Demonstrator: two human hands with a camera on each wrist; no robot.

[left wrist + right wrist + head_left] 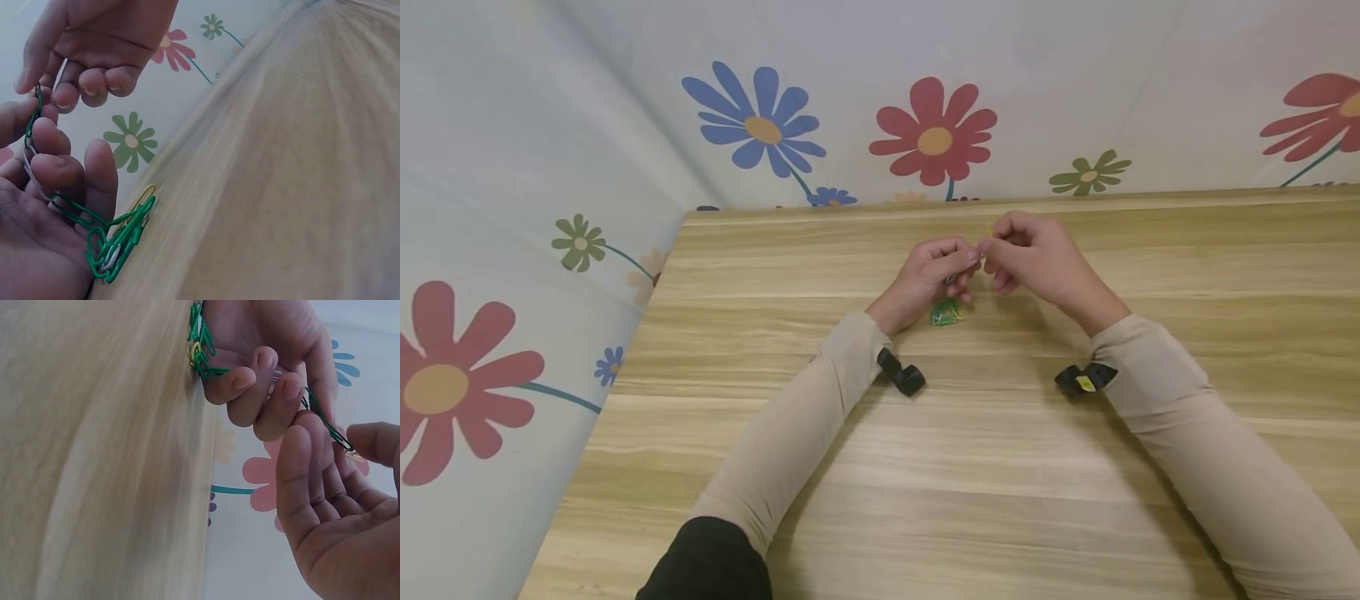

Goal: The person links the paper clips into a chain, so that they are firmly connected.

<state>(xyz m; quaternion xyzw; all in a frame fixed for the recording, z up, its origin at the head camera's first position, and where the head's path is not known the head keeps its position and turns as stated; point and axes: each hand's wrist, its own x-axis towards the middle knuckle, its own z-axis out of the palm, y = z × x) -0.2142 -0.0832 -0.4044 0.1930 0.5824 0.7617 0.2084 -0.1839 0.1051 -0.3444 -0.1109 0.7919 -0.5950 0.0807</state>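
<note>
My left hand (929, 272) pinches a green paper clip (329, 429) at the upper end of a chain. From there the chain passes through a white clip (32, 165) across the curled fingers. Its lower part, a bunch of mostly green paper clips (128, 234) with yellow and white among them, lies on the table below the palm. Fingertip to fingertip with the left, my right hand (1039, 257) pinches a yellow paper clip (989, 232) at the green clip's end. Fingers cover most of the yellow clip, so I cannot tell whether the two are linked.
A wood-grain table (970, 467) stretches under both arms. Along its far edge stands a white wall covering (1022, 100) printed with flowers. Black wrist devices sit at the left cuff (901, 374) and the right cuff (1086, 379).
</note>
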